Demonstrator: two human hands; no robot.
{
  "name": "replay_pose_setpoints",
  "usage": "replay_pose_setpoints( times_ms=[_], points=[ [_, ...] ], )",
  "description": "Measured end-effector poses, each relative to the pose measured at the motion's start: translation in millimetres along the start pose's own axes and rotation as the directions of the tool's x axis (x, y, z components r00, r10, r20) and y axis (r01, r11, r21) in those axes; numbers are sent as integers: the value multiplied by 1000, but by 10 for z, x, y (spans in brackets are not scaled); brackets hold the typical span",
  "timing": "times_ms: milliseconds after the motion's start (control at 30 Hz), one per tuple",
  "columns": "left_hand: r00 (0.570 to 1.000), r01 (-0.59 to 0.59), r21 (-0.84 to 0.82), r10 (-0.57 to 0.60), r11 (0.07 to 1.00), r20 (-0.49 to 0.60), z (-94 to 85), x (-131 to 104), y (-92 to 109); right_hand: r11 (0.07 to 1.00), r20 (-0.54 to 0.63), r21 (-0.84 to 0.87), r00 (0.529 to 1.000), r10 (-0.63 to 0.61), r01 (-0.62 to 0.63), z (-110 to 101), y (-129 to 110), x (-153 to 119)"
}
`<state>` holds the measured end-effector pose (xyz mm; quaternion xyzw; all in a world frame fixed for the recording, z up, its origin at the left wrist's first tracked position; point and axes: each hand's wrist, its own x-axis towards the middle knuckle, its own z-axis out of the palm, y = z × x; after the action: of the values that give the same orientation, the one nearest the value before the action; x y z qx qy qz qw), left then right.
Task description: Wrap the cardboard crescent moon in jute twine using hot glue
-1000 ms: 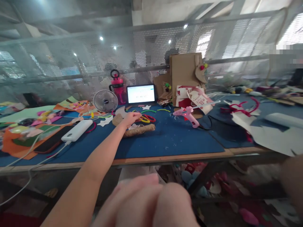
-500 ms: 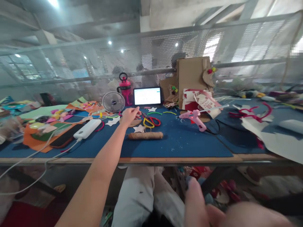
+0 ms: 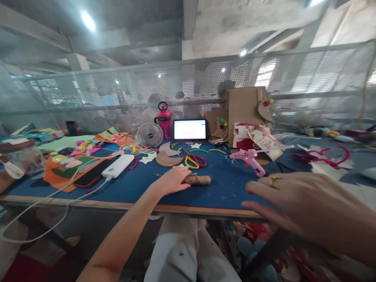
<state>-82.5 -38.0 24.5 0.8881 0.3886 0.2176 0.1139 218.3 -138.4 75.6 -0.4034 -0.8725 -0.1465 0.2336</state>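
My left hand (image 3: 173, 181) lies over the left end of a brown twine-like roll (image 3: 201, 180), thumb in front and fingers across the top. A white paper star is partly hidden behind that hand. Just beyond are yellow-and-red-handled scissors (image 3: 195, 161), a brown cardboard crescent (image 3: 167, 158), a pale crescent (image 3: 169, 149) and another white star (image 3: 148, 157). My right hand (image 3: 302, 207), wearing a ring, hovers at the table's front right with nothing in it, thumb and fingers apart. Closest to it is a pink glue gun (image 3: 249, 159), lying on the blue mat.
A tablet (image 3: 190, 129), a small fan (image 3: 149, 135) and a pink bottle (image 3: 164, 119) stand at the back. To the left are a white power bank (image 3: 118, 166) with a cable, and a phone (image 3: 94, 173). Cardboard (image 3: 245, 109) leans against the mesh; magenta pipe cleaners (image 3: 317, 154) lie right.
My left hand has come back from the crescents to the roll; both crescents now show. My right hand has risen from below the table edge. The view has tilted up slightly.
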Motion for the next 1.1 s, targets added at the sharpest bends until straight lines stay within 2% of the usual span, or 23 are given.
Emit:
replay_pose_setpoints(
  times_ms=[67,167,200,233,300,333,367,433,533,667,800,967,1100],
  points=[
    [997,-7,-4,7,1000,-73,109,-111,79,998,163,37,985,-46,40,99,85,268],
    [988,-35,-76,23,996,-154,233,-247,239,953,246,286,969,27,-99,394,172,472],
    [984,-46,-115,25,992,-179,259,-284,297,894,237,423,970,46,-146,504,182,500],
    [978,-55,-161,20,985,-209,277,-316,353,790,217,588,975,53,-174,608,181,516],
    [962,-62,-275,-15,960,-271,297,-370,453,489,177,854,983,53,-180,782,139,534],
    [953,-59,-344,-49,937,-298,304,-391,497,395,163,902,985,60,-174,849,97,543],
    [944,-52,-423,-93,905,-316,313,-407,538,329,153,930,986,63,-166,905,41,553],
    [928,-28,-593,-200,805,-315,339,-420,610,261,146,952,986,77,-161,986,-98,585],
    [903,17,-804,-354,594,-243,394,-395,694,196,191,956,970,150,-218,1054,-308,663],
    [868,55,-936,-480,348,-127,415,-323,728,164,220,949,941,257,-267,1075,-425,786],
    [863,72,-975,-504,211,-46,325,-266,666,177,243,938,930,277,-298,1079,-368,844],
    [899,70,-981,-437,182,-17,109,-267,508,248,238,920,936,260,-303,1076,-190,863],
    [958,180,-948,-267,263,107,-91,-365,417,370,199,897,969,145,-240,878,15,942]
  ],
)
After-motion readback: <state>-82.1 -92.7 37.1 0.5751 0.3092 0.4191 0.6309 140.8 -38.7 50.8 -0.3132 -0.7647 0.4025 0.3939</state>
